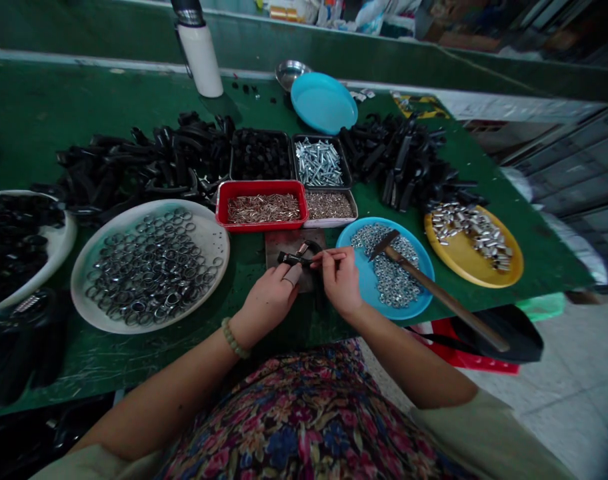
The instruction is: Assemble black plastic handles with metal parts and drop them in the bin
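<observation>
From my end I read the step in hand as fitting work on one black part, held just above the metal plate near the middle of the bench's front edge. My left hand grasps its left end between thumb and fingers; my right hand has thumb and fingertips pinched at the other end, though the join itself is too small for me to make out. As I judge it, the next move calls for a firm left grip and small, careful right-hand adjustments over the plate. Behind it, the red tray of copper-coloured pins leaves little depth to work in. Toward the right, a hammer lies across the blue plate of nuts, its handle jutting past the front edge, where my right forearm could knock it. A pale dish of rings sits left of my hands.
</observation>
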### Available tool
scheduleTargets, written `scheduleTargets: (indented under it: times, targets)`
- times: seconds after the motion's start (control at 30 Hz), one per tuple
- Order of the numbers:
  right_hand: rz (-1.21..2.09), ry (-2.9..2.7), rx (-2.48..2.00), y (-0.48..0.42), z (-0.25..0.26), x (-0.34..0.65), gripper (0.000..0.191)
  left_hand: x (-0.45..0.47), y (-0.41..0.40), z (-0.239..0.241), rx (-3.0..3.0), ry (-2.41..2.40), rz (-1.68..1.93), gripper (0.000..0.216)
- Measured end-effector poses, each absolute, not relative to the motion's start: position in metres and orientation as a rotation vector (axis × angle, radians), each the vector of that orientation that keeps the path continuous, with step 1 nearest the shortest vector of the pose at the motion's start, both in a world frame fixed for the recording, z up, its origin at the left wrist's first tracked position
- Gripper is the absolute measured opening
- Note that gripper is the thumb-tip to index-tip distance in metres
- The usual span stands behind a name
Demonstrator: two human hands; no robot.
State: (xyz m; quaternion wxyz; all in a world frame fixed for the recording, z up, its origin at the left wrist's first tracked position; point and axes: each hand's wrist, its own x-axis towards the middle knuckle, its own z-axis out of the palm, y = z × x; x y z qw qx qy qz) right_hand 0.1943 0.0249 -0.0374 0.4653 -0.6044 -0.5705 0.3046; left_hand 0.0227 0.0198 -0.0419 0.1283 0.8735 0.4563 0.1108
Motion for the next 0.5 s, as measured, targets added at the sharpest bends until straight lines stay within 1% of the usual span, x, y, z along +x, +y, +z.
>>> scheduleTargets:
  times: [0.1, 0.23, 0.33, 0.4, 0.43, 0.5]
  targets:
    - [0.879, -1.189, -1.401, 0.027, -0.04, 0.193, 0.018, 0.023, 0.02, -0.041, 2.533, 1.321, 0.339, 0.037]
    - [1.257, -0.632, -1.193, 0.038, -0.045, 0.192, 0.023, 0.026, 0.018, -0.041, 2.53, 1.356, 0.343, 0.037]
    - [1.475, -0.42, -1.048, 0.047, -0.045, 0.203, 0.021, 0.025, 0.015, -0.041, 2.51, 1.372, 0.321, 0.038]
    - [1.379, -0.503, -1.02, 0.045, -0.042, 0.223, 0.02, 0.019, 0.015, -0.037, 2.472, 1.363, 0.312, 0.039]
    - [1.247, -0.632, -1.053, 0.042, -0.04, 0.238, 0.02, 0.016, 0.018, -0.033, 2.453, 1.358, 0.323, 0.04]
    - [0.9, -1.07, -1.217, 0.033, -0.036, 0.27, 0.022, 0.012, 0.032, -0.021, 2.44, 1.382, 0.396, 0.039]
